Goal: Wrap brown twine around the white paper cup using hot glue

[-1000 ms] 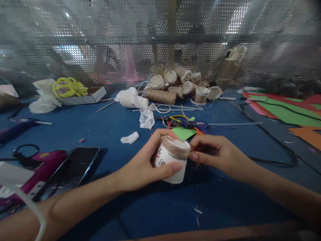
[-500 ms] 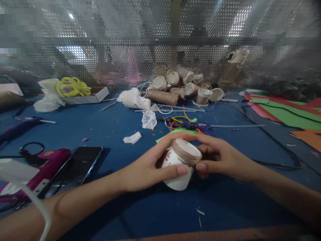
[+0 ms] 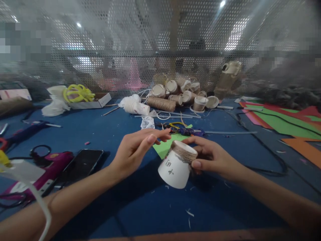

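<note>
A white paper cup (image 3: 173, 171) with dark printed marks is tilted over the blue table, its narrow end up. Brown twine (image 3: 185, 151) wraps that narrow end. My right hand (image 3: 209, 155) grips the cup from the right, thumb at the twine's lower edge and fingers behind. Left of the cup, my left hand (image 3: 136, 147) is off it, fingers apart and pointing right, with nothing held.
Behind lie green paper (image 3: 163, 149), a blue glue gun (image 3: 189, 132), stacked cups (image 3: 136, 107), a twine roll (image 3: 161, 103) and several twine-wrapped cups. A phone (image 3: 81, 165) and magenta power strip (image 3: 37, 174) are on the left. Coloured sheets (image 3: 288, 122) lie right.
My left hand has let go of the cup and moved up and left. The cup, still in my right hand, has turned so that other printed marks show.
</note>
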Demonstrator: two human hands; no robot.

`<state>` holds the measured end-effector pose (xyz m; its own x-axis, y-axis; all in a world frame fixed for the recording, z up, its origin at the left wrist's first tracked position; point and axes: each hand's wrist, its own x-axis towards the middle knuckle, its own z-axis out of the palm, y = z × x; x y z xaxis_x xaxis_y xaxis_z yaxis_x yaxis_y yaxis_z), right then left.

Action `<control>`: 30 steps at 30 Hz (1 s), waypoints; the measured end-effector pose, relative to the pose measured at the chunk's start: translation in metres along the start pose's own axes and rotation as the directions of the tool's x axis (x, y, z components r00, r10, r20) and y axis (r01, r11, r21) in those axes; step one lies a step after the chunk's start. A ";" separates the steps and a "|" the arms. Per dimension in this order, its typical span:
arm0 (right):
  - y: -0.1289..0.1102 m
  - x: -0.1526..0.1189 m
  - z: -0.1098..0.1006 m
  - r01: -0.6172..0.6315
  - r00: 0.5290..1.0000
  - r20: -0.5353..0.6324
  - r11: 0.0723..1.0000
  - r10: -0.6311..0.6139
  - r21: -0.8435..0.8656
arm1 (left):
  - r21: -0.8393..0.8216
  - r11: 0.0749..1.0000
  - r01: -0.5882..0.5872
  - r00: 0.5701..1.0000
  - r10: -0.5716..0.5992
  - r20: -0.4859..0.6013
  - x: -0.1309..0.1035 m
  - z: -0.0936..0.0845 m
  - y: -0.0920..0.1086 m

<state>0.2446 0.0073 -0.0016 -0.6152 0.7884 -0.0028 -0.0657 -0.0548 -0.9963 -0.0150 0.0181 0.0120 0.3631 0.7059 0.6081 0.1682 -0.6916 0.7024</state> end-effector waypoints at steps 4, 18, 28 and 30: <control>0.003 0.002 -0.003 0.011 0.999 -0.041 1.000 -0.013 -0.028 | 0.115 0.940 -0.321 0.945 0.311 0.100 0.006 -0.016 0.012; 0.004 0.001 -0.001 0.003 0.992 -0.121 0.994 -0.016 -0.108 | 0.139 0.979 -0.147 0.913 0.080 0.400 -0.055 0.010 0.063; 0.005 -0.004 0.007 0.019 0.999 -0.045 0.987 -0.026 -0.158 | 0.367 0.898 0.243 0.970 -0.217 -0.111 -0.064 0.053 0.046; 0.006 -0.005 0.008 0.010 0.999 -0.038 0.987 -0.017 -0.162 | 0.335 0.904 0.266 0.964 -0.245 -0.103 -0.064 0.065 0.047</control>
<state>0.2410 -0.0021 -0.0068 -0.5841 0.8116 0.0106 0.0562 0.0535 -0.9970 0.0291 -0.0697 -0.0182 0.2142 0.8657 0.4523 0.5553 -0.4889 0.6728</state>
